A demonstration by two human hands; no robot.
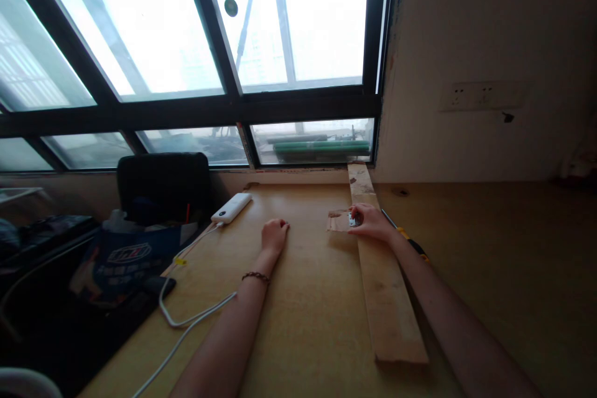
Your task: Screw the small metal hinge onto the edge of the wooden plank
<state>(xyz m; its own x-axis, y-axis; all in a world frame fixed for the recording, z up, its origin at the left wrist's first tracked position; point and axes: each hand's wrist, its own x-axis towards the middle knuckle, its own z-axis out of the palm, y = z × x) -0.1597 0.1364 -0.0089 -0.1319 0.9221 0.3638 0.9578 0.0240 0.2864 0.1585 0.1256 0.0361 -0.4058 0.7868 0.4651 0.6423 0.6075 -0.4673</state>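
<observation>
My left hand [274,235] rests low over the table, its fingers closed in a pinch; whatever they hold, if anything, is too small to make out. Between the thumb and fingers of my right hand [373,222] is a small silvery metal piece [352,219], partly hidden by the fingers. Just left of it is a short, thin piece of wood [336,221]. Below my right hand a long wooden board [387,305] lies lengthwise on the table. A yellow and black screwdriver [414,245] lies past the board, partly behind my right forearm.
The wooden table [308,323] meets the window and wall. A white power bank [232,208] with a white cable [186,323] lies at its left edge. Beyond that edge are a black chair [163,183] and a blue bag [128,255]. A wall socket [485,96] is at right.
</observation>
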